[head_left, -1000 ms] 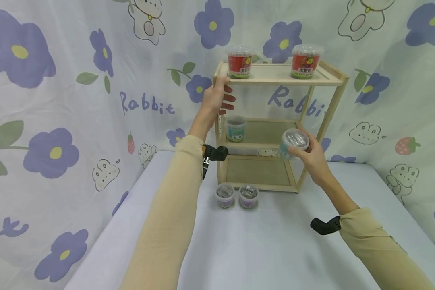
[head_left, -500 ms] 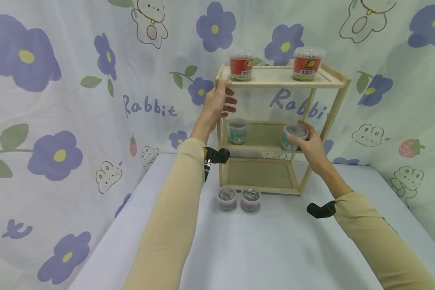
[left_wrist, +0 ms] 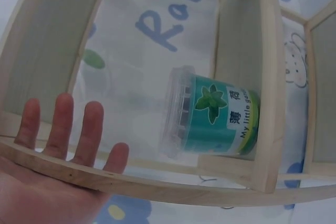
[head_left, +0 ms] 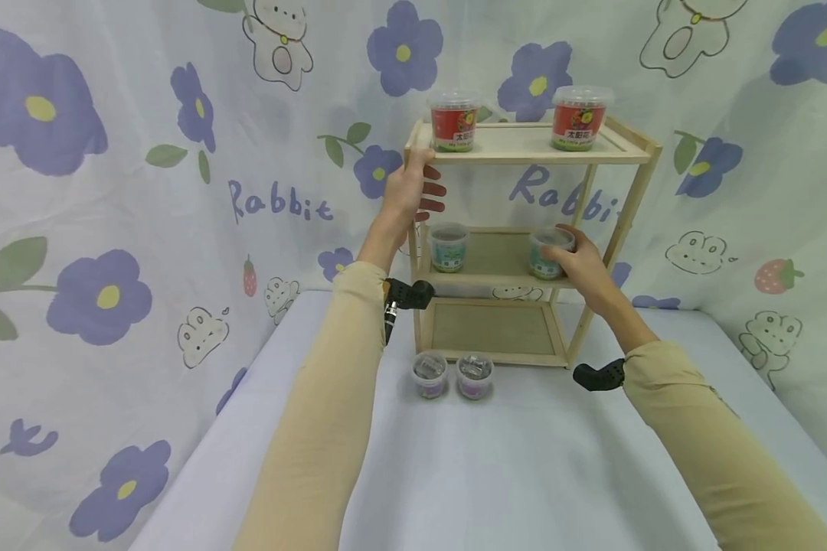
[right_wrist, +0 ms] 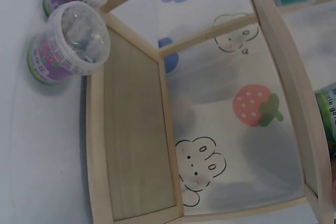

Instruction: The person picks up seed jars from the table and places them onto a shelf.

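My right hand (head_left: 584,262) holds a clear-lidded plastic cup with a teal label (head_left: 541,265) at the right of the middle tier of a wooden shelf rack (head_left: 491,358). Only the edge of this cup (right_wrist: 327,109) shows in the right wrist view. A matching teal cup (head_left: 448,249) stands upright at the left of that tier; its mint-leaf label (left_wrist: 212,113) faces the left wrist camera. With the thumb near the top corner, my left hand (head_left: 406,188) grips the rack's front left post, its fingers (left_wrist: 63,124) reaching past the wood.
Two red-labelled cups (head_left: 453,126) stand apart on the top tier. On the white table (head_left: 482,467), two purple-labelled cups (head_left: 475,376) sit side by side before the rack's bottom tier. A patterned curtain (head_left: 269,245) hangs behind and at the sides.
My right hand has carried the teal cup back and slightly left, from in front of the rack onto the middle tier; the cup is now upright. The left hand keeps its grip.
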A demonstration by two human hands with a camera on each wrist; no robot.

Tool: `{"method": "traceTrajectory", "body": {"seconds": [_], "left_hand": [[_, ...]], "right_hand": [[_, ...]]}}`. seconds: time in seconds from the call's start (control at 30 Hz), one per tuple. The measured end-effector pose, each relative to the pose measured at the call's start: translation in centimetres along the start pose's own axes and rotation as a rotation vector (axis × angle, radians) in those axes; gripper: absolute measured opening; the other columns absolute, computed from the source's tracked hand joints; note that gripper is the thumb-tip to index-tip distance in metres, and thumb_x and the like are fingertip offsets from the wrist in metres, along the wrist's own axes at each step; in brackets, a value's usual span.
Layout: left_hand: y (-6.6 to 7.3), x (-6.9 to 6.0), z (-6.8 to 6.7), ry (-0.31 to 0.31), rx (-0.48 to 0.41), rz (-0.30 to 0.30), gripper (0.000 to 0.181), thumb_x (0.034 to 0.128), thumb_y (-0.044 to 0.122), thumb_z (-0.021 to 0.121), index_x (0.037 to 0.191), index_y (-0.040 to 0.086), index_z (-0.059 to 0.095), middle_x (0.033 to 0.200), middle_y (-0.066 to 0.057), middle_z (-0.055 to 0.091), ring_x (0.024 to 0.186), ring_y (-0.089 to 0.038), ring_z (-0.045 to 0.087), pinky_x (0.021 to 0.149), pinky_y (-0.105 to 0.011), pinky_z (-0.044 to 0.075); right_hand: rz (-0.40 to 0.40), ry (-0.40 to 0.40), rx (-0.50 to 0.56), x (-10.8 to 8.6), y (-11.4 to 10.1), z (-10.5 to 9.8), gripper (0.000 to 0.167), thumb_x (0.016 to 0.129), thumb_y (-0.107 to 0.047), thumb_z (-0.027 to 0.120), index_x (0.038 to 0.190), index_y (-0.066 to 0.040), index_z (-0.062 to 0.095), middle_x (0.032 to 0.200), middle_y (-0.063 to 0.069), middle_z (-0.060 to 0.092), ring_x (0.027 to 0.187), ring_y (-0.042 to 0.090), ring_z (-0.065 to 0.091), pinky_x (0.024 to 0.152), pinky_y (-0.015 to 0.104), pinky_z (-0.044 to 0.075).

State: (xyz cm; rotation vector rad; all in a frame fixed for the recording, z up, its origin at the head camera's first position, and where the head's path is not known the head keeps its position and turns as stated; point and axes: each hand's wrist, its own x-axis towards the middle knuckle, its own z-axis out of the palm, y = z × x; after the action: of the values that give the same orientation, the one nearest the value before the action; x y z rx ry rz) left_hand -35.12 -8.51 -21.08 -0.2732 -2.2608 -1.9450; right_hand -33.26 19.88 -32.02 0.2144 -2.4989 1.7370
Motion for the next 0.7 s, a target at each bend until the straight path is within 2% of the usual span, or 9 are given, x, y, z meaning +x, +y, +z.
{"method": "traceTrajectory", "body": {"seconds": [0.07, 0.27, 0.43, 0.57, 0.7], "left_hand": [[0.0, -0.1, 0.0, 0.004, 0.004, -0.002, 0.043, 0.0956, 0.053, 0.040, 0.102, 0.015, 0.059, 0.106, -0.014, 0.070, 0.095, -0.035, 0.069, 0.079, -0.042, 0.048], [0.1, -0.1, -0.1, 0.000, -0.001, 0.004, 0.049, 0.0963, 0.053, 0.040, 0.109, 0.009, 0.060, 0.109, -0.016, 0.069, 0.096, -0.037, 0.068, 0.077, -0.040, 0.047], [-0.1, 0.0, -0.1, 0.002, -0.001, -0.012, 0.046, 0.0963, 0.054, 0.040, 0.105, 0.013, 0.060, 0.106, -0.013, 0.070, 0.094, -0.034, 0.069, 0.076, -0.039, 0.047], [-0.1, 0.1, -0.1, 0.001, -0.006, -0.009, 0.043, 0.0960, 0.053, 0.041, 0.101, 0.015, 0.059, 0.101, -0.011, 0.070, 0.088, -0.031, 0.069, 0.083, -0.045, 0.047], [0.0, 0.1, 0.0, 0.003, -0.011, -0.011, 0.047, 0.0954, 0.053, 0.041, 0.106, 0.011, 0.060, 0.104, -0.013, 0.070, 0.088, -0.032, 0.069, 0.083, -0.045, 0.047]], "right_hand": [[0.013, 0.002, 0.002, 0.2, -0.1, 0.1, 0.081, 0.096, -0.040, 0.052, 0.159, -0.011, 0.011, 0.152, 0.022, 0.030, 0.123, 0.027, 0.041, 0.098, 0.039, 0.040], [0.024, 0.027, 0.004, 0.7, -0.2, 0.2, 0.083, 0.095, -0.039, 0.054, 0.159, -0.011, 0.009, 0.154, 0.023, 0.028, 0.132, 0.033, 0.036, 0.109, 0.047, 0.032], [0.026, 0.053, -0.005, 1.3, -0.1, 0.4, 0.083, 0.094, -0.039, 0.055, 0.159, -0.010, 0.012, 0.155, 0.023, 0.028, 0.134, 0.034, 0.035, 0.112, 0.048, 0.029], [0.030, 0.082, -0.023, 1.6, 0.0, 0.4, 0.083, 0.093, -0.040, 0.056, 0.158, -0.009, 0.015, 0.154, 0.022, 0.029, 0.134, 0.035, 0.035, 0.112, 0.048, 0.029], [0.028, 0.095, -0.023, 1.8, 0.1, 0.5, 0.083, 0.093, -0.038, 0.057, 0.158, -0.008, 0.015, 0.154, 0.022, 0.029, 0.135, 0.035, 0.035, 0.113, 0.048, 0.028]]}}
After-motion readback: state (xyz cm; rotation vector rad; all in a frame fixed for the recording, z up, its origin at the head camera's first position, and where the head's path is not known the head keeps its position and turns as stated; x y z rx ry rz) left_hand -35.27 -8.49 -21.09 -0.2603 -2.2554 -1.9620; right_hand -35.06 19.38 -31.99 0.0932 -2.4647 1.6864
